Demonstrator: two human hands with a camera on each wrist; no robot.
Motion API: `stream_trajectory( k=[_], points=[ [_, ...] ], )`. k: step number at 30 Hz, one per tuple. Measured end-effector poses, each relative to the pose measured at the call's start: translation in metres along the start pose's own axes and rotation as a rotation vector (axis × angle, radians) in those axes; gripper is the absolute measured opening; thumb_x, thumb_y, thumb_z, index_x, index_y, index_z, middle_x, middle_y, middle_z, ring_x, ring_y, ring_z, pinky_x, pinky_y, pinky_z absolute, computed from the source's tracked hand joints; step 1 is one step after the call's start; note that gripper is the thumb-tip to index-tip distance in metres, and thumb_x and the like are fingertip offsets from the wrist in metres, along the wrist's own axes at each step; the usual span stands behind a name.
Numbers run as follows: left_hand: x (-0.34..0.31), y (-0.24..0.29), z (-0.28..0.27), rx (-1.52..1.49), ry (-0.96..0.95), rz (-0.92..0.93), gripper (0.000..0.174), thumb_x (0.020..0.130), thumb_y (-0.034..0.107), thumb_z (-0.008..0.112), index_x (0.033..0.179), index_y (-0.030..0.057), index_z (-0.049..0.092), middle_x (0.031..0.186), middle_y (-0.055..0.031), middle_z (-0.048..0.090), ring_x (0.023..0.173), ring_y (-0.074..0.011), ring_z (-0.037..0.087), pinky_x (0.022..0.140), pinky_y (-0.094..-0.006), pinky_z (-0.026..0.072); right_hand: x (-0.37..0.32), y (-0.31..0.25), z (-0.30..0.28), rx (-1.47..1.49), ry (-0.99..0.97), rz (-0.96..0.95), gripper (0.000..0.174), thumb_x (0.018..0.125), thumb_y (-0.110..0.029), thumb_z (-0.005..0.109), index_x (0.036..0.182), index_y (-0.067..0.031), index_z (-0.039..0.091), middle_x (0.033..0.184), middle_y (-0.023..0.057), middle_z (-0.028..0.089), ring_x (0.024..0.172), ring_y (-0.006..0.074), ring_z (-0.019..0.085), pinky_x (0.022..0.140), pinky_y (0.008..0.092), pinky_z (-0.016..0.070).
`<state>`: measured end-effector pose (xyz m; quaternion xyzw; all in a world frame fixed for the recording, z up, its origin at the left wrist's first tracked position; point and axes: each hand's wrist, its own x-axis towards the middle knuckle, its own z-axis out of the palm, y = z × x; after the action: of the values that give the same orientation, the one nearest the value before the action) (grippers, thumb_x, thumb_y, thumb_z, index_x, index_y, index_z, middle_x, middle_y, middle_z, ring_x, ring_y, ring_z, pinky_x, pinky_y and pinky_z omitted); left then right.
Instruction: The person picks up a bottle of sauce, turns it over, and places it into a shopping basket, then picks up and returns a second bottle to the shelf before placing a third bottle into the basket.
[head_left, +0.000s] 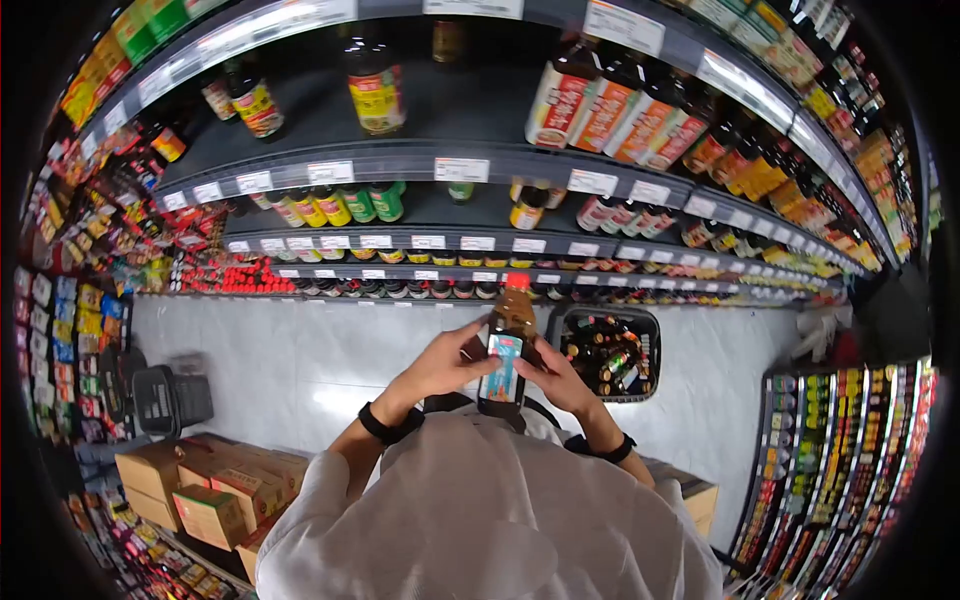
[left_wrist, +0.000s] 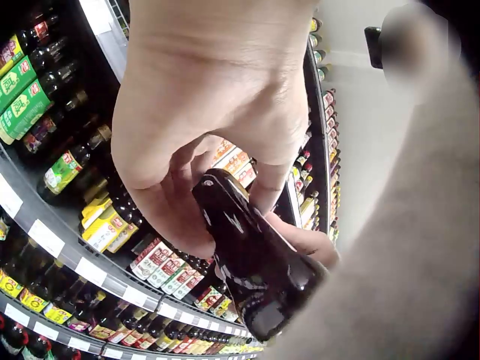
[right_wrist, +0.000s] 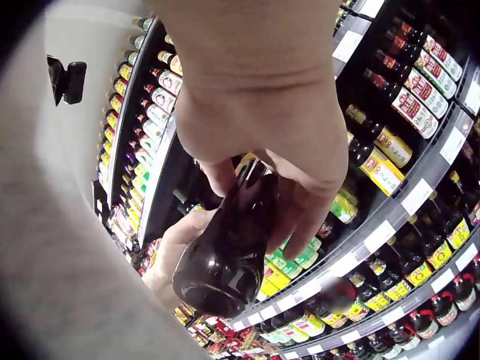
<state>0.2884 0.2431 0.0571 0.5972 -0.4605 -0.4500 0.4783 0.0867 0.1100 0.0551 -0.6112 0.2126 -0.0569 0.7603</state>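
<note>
Gripping the red-capped bottle (head_left: 503, 358) with curled fingers, your left hand (head_left: 439, 364) and right hand (head_left: 561, 382) supported both sides for steadiness.

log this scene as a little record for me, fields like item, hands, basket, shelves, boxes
item: dark bottle, red cap, blue label
left hand: grips the bottle
right hand: grips it from the other side
basket: on the floor to the right, holding bottles
shelves: ahead, stocked with bottles, gaps on the upper one
boxes: cardboard, stacked at left
</note>
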Motion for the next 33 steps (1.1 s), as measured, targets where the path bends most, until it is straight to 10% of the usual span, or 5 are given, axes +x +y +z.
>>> stream_trajectory(
  k=[6, 16, 21, 24, 33],
  points=[
    [0.004, 0.004, -0.006, -0.056, -0.004, -0.040, 0.070, 0.089, 0.017, 0.076, 0.149, -0.0024, 0.045, 0.072, -0.0004, 0.060, 0.066, -0.0047, 0.052, 0.061, -0.0231, 0.0438, 0.007, 0.005, 0.003, -0.038, 0.039, -0.060, 0.047, 0.103, -0.019, 0.061, 0.144, -0.0023, 0.043, 0.133, 0.0054, 0.055, 0.118, 0.0102, 0.051, 0.102, 0.0289, 0.0437],
    [0.031, -0.011, 0.009, -0.362, -0.001, -0.289, 0.051, 0.090, 0.030, 0.078, 0.127, -0.0006, 0.058, 0.093, -0.0030, 0.068, 0.079, -0.0096, 0.063, 0.066, -0.0254, 0.0531, -0.001, 0.004, -0.003, -0.130, 0.067, 0.029, 0.053, 0.103, -0.026, 0.062, 0.145, -0.0005, 0.042, 0.127, 0.0087, 0.060, 0.112, 0.0136, 0.056, 0.098, 0.0302, 0.0465],
    [0.038, -0.031, 0.021, -0.215, -0.041, -0.237, 0.046, 0.091, 0.031, 0.078, 0.118, -0.0015, 0.060, 0.090, -0.0028, 0.066, 0.074, -0.0079, 0.061, 0.061, -0.0234, 0.0500, 0.001, 0.035, -0.012, -0.236, 0.058, 0.072, 0.058, 0.103, -0.026, 0.061, 0.147, 0.0022, 0.036, 0.139, 0.0123, 0.053, 0.127, 0.0172, 0.046, 0.111, 0.0329, 0.0365],
    [0.036, -0.033, 0.027, -0.162, -0.081, -0.198, 0.042, 0.091, 0.027, 0.077, 0.117, -0.0019, 0.061, 0.089, -0.0029, 0.066, 0.073, -0.0077, 0.060, 0.062, -0.0239, 0.0492, -0.003, 0.043, -0.015, -0.324, 0.088, -0.017, 0.065, 0.099, -0.040, 0.065, 0.140, 0.0042, 0.041, 0.122, 0.0162, 0.063, 0.111, 0.0214, 0.061, 0.096, 0.0355, 0.0494],
    [0.029, -0.030, 0.018, -0.045, -0.094, -0.082, 0.048, 0.088, 0.025, 0.081, 0.119, -0.0041, 0.061, 0.099, -0.0067, 0.068, 0.080, -0.0108, 0.064, 0.070, -0.0265, 0.0520, -0.004, 0.046, -0.016, -0.179, -0.055, 0.152, 0.064, 0.099, -0.027, 0.067, 0.149, -0.0021, 0.037, 0.130, 0.0084, 0.058, 0.118, 0.0145, 0.053, 0.100, 0.0325, 0.0465]
  ],
)
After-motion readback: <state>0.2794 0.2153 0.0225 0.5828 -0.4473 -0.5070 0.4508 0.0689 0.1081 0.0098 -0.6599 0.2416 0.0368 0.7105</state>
